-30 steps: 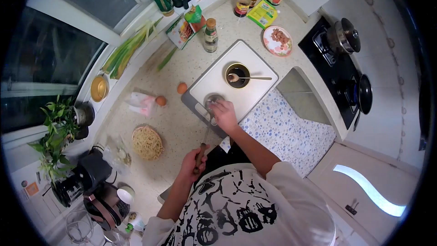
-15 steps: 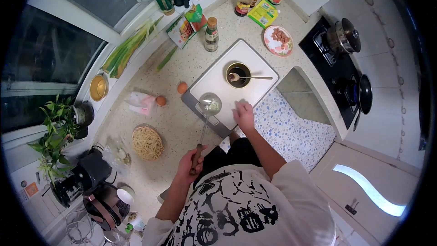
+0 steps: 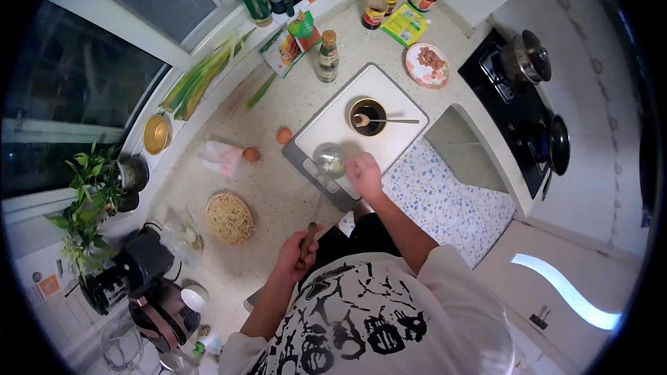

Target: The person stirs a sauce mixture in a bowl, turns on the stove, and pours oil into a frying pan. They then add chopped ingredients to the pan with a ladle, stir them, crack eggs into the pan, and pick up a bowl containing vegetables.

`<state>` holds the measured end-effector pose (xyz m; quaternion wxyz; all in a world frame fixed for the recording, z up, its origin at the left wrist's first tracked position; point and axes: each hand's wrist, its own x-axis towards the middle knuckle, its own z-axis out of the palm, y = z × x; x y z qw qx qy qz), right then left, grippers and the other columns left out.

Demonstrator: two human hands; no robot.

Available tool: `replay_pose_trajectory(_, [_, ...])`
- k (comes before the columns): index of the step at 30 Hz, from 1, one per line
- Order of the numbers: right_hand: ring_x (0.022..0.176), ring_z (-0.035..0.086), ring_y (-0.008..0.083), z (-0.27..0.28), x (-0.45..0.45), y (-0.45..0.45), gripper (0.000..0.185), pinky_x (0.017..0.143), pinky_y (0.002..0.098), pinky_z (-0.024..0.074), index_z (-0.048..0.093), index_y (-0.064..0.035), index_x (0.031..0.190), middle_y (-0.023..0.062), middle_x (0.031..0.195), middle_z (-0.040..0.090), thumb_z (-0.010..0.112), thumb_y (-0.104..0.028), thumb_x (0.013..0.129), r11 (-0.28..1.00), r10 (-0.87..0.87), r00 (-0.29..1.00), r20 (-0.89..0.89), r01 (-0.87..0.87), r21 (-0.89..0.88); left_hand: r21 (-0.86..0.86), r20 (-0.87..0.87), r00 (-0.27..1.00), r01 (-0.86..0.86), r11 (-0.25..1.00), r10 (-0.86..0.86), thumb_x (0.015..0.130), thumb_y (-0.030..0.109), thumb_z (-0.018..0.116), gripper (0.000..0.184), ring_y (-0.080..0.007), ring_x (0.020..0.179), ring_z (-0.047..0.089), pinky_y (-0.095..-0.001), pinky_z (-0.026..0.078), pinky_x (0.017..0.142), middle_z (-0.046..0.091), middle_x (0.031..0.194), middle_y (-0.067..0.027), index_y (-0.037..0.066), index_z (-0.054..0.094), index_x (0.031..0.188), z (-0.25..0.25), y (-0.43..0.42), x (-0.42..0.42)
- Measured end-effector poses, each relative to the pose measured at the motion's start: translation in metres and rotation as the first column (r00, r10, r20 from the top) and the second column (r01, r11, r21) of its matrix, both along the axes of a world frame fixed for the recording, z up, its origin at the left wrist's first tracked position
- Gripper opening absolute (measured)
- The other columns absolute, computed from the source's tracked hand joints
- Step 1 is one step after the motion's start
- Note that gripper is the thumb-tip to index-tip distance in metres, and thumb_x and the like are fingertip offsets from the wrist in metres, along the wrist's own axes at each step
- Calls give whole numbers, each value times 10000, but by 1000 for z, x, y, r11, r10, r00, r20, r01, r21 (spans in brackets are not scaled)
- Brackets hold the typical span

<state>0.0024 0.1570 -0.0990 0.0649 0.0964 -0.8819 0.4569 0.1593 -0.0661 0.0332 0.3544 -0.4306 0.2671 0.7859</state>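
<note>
The round-bowled silvery ladle with a brown handle [image 3: 322, 155] points away from the person, long axis leaning slightly right, its bowl over the near-left edge of the white rectangular grey-edged board [image 3: 364, 87]. The left hand [image 3: 292, 253] grips the handle near the waist; the right hand [image 3: 364, 175], forearm stretched forward, hovers beside the bowl, fingers bunched; whether they pinch anything I can't tell.

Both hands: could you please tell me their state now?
Left hand: holding a round metal ladle by its brown handle.
Right hand: fingers curled; any grip is unclear.
</note>
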Motion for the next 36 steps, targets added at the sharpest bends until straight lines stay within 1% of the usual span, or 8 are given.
replay_pose_trajectory(4, [891,607,337,21,-3,0,119,816,447,477,670,-75,865,114,891,644,722,-47,761,983,115,970,-213,-80,168,9,3,999,44,999,-44,1038,308,384,439,-111,451,436,-228,373,408,536,713,-17,75,544,1374,8,4,-2])
replay_pose_trajectory(7, [864,605,336,45,5,12,100,810,442,464,678,-79,843,100,853,645,734,-57,763,988,-10,972,-235,45,145,66,-29,997,76,995,-74,1040,310,385,453,-109,448,440,-230,379,410,537,706,-16,79,530,1402,14,6,-3])
replay_pose_trajectory(13, [855,603,332,53,37,73,85,779,427,479,676,-55,829,111,845,650,750,-72,791,964,-261,965,-11,260,-51,78,-96,974,215,974,-207,1050,313,369,465,-111,423,436,-236,379,403,534,685,-18,65,519,1413,30,24,-8])
replay_pose_trajectory(18, [673,598,208,49,84,141,183,651,328,490,666,-15,855,109,757,648,800,-137,828,826,-503,834,225,541,-160,90,-142,939,328,940,-314,1053,322,362,480,-114,419,437,-243,379,403,534,689,-22,57,508,1426,42,60,-18])
replay_pose_trajectory(21, [643,520,67,48,117,185,182,599,236,454,633,-27,812,-15,709,607,798,-94,854,792,-562,796,225,597,-130,70,-203,899,409,910,-388,1051,342,385,507,-110,426,437,-245,385,403,518,684,-17,38,479,1445,46,96,-26])
replay_pose_trajectory(25, [647,560,110,40,162,249,217,617,287,475,660,0,837,49,717,643,804,-161,851,680,-590,710,385,694,-237,74,-208,871,468,881,-445,1048,346,417,514,-105,426,429,-243,382,397,503,681,-14,19,474,1440,50,162,-37])
replay_pose_trajectory(30, [589,481,67,28,216,333,283,566,256,426,640,5,774,7,623,591,723,-203,945,562,-579,647,495,757,-332,122,-226,841,525,843,-491,1044,325,397,456,-103,437,442,-230,374,410,543,702,-22,34,557,1355,66,269,-49])
replay_pose_trajectory(36, [562,552,94,37,274,430,343,544,266,448,629,-2,746,23,632,614,654,-238,994,553,-554,639,534,762,-337,203,-312,795,591,781,-521,1039,316,420,446,-89,442,441,-221,376,398,506,691,-5,29,542,1357,84,398,-59])
